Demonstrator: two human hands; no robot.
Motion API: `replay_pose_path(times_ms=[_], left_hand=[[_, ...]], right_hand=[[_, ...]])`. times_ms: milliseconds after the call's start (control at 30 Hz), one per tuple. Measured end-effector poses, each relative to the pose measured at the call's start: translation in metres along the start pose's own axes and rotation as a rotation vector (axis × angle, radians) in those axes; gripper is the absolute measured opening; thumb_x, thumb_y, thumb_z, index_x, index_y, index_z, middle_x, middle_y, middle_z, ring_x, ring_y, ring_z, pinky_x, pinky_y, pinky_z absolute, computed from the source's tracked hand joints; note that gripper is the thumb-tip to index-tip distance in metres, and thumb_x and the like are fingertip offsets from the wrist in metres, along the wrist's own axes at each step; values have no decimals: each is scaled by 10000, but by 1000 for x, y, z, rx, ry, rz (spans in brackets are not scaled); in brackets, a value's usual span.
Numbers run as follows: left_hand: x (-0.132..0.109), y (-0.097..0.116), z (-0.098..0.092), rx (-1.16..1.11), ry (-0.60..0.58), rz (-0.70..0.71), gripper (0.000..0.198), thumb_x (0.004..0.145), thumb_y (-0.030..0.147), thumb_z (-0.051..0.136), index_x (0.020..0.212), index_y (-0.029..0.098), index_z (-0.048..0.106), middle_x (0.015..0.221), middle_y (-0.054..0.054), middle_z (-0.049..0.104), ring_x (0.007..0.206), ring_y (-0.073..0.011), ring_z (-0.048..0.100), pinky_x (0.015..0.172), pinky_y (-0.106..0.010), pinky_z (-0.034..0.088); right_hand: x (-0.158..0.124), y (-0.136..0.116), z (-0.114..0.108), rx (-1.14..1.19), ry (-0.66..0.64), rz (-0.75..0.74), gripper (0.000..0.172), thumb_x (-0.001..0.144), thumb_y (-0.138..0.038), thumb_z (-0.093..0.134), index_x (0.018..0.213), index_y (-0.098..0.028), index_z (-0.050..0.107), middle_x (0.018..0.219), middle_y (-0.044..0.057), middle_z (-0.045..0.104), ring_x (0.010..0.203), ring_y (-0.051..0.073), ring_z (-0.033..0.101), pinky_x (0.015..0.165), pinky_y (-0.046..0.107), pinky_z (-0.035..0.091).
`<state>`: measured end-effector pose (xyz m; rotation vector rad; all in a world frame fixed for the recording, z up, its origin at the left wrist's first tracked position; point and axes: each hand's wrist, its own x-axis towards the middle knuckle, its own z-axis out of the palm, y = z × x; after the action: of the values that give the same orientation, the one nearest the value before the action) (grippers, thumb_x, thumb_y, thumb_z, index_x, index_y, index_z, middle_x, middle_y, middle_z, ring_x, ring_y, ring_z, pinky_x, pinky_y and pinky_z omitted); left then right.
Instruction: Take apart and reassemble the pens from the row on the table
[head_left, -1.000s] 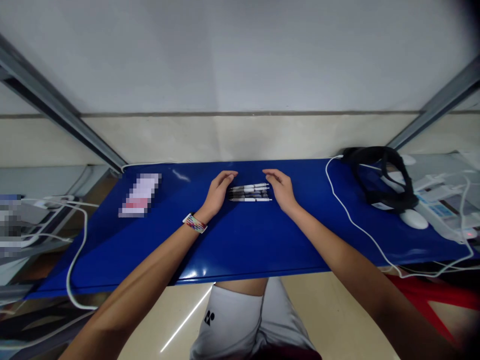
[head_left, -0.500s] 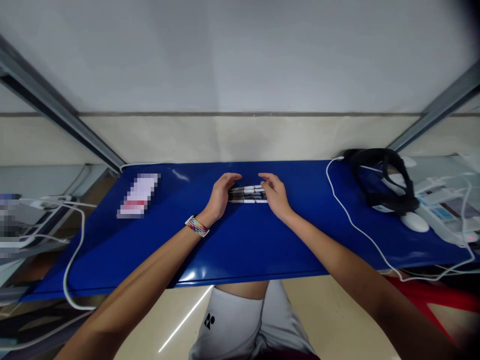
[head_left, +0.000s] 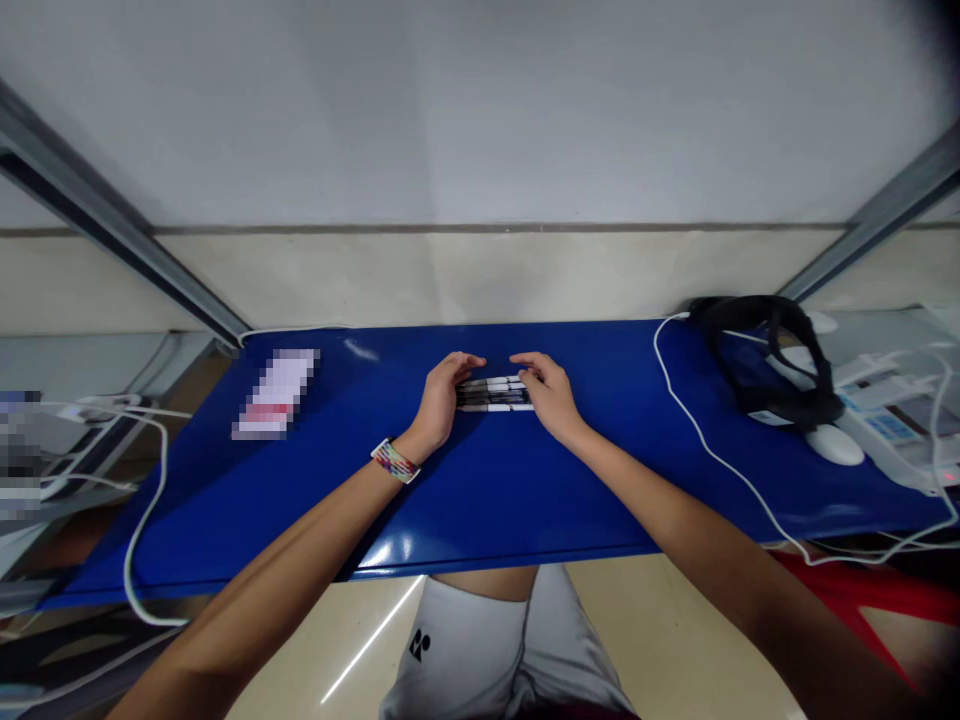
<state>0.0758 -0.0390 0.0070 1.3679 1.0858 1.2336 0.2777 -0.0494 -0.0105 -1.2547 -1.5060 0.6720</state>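
Observation:
Several black-and-white pens (head_left: 493, 397) lie side by side in a flat row on the blue table, their length running left to right. My left hand (head_left: 442, 400) is cupped at the left ends of the pens, fingers curving forward past the row. At the right ends rests my right hand (head_left: 549, 393), its palm turned inward, its fingers reaching forward and its thumb side over the pen tips. Both hands are open, with the pens between them rather than in a grasp. The pen ends under each hand are hidden.
A blue sheet covers the table (head_left: 495, 490). A blurred-out phone-shaped object (head_left: 277, 395) lies at left. A black headset strap (head_left: 780, 365) sits at right, beside a white cable (head_left: 701, 435) and white devices (head_left: 892, 425). A wall (head_left: 495, 275) stands behind.
The right hand's fingers have shifted slightly left, narrowing the gap between the hands a little. The pens stay in place between them.

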Motion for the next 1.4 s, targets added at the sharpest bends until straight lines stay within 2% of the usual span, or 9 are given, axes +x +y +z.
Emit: replay_pose_path(times_ms=[233, 400, 533, 700, 933, 1167, 1400], left_hand=[[-4, 3, -2, 89, -33, 90, 364, 1066, 449, 487, 956, 223, 750, 1137, -71, 791, 1171, -272, 708, 1079, -418, 529], [-7, 11, -7, 258, -69, 187, 359, 1089, 451, 481, 965, 230, 735, 1090, -69, 766, 1115, -274, 688, 1065, -421, 501], [-4, 13, -16, 416, -47, 309, 337, 1103, 426, 465, 986, 241, 721, 1109, -74, 747, 1128, -273, 661, 1086, -441, 467], [5, 10, -28, 542, -3, 355, 322, 1106, 407, 453, 991, 248, 708, 1116, -77, 747, 1136, -278, 644, 1093, -447, 444], [9, 7, -33, 599, 13, 385, 316, 1112, 394, 452, 997, 243, 705, 1102, -78, 753, 1114, -272, 651, 1051, -433, 455], [12, 9, -40, 684, 73, 457, 277, 1114, 379, 467, 1040, 233, 689, 1096, -75, 746, 1087, -269, 654, 1037, -450, 462], [12, 4, -40, 655, 48, 440, 235, 1114, 383, 480, 1166, 229, 650, 1171, -82, 744, 1127, -263, 657, 1055, -449, 475]], right_hand=[[6, -5, -13, -83, -66, -82, 214, 965, -265, 597, 1080, -281, 778, 1157, 72, 759, 1124, 275, 707, 1061, 471, 533], [7, -12, -22, -134, -155, -196, 154, 980, -250, 628, 924, -271, 771, 1135, 86, 764, 1149, 288, 713, 1095, 504, 520], [3, -21, -26, -211, -270, -352, 132, 940, -203, 668, 883, -278, 760, 1241, 92, 747, 1270, 314, 651, 1138, 561, 498], [0, -28, -29, -238, -428, -473, 132, 925, -201, 701, 917, -301, 785, 1285, 80, 731, 1375, 325, 579, 1166, 579, 490], [-1, -26, -26, -243, -410, -476, 135, 948, -202, 712, 908, -300, 794, 1243, 72, 739, 1269, 302, 627, 1104, 547, 536], [1, -23, -28, -265, -419, -544, 102, 931, -170, 742, 920, -260, 790, 1267, 91, 730, 1324, 312, 594, 1133, 552, 521], [-3, -28, -28, -286, -494, -543, 121, 895, -149, 786, 867, -266, 777, 1299, 78, 720, 1370, 308, 572, 1166, 545, 505]])
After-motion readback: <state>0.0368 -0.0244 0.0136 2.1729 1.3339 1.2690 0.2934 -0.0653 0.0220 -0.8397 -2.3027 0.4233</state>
